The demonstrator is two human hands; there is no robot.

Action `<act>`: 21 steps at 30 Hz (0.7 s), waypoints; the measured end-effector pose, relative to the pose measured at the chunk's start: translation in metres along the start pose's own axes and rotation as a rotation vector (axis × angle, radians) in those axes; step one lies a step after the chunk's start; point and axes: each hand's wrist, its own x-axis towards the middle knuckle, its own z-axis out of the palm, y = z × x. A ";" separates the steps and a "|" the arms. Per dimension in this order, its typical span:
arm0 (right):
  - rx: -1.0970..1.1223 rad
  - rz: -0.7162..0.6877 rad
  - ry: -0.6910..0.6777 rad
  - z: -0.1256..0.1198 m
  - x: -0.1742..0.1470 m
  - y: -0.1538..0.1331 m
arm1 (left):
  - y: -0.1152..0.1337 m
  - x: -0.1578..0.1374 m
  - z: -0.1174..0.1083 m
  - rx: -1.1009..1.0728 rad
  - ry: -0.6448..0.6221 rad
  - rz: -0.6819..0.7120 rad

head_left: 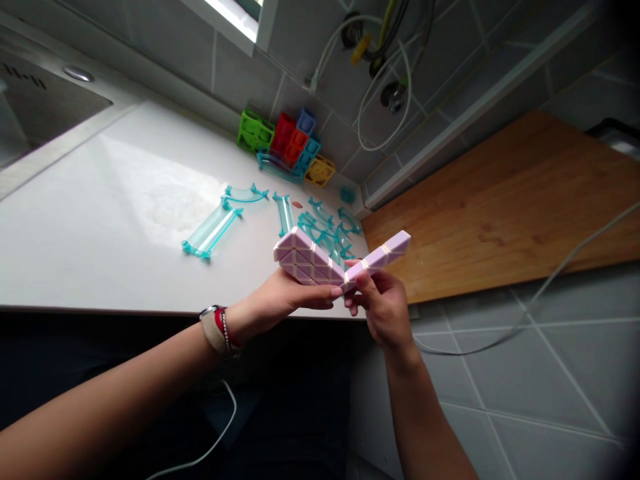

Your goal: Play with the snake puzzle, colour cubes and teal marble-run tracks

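A pink-and-white snake puzzle (311,261) is held up over the front edge of the white counter, folded into a broad block on the left with a straight arm rising to the right. My left hand (283,293) grips the block from below, its thumb laid along the lower edge. Around the straight arm, close to the bend, the fingers and thumb of my right hand (383,300) are closed. Part of the fingers on both hands is hidden behind the puzzle. A watch and bracelets circle my left wrist.
Clear teal track pieces (213,230) lie on the white counter (90,247), several more behind the puzzle. Colourful plastic blocks (285,137) stand against the tiled wall. A wooden board (500,200) is at right, a sink (45,100) at far left; a white cable (550,283) crosses the right side.
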 end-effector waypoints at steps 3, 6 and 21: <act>-0.091 0.023 -0.138 -0.013 0.006 -0.003 | 0.001 0.000 -0.001 0.045 0.000 -0.031; -0.134 0.032 -0.171 -0.018 0.011 -0.002 | 0.003 0.000 0.000 0.053 0.009 -0.035; -0.259 0.044 -0.021 -0.004 0.009 0.004 | -0.001 0.002 -0.002 0.123 0.114 0.022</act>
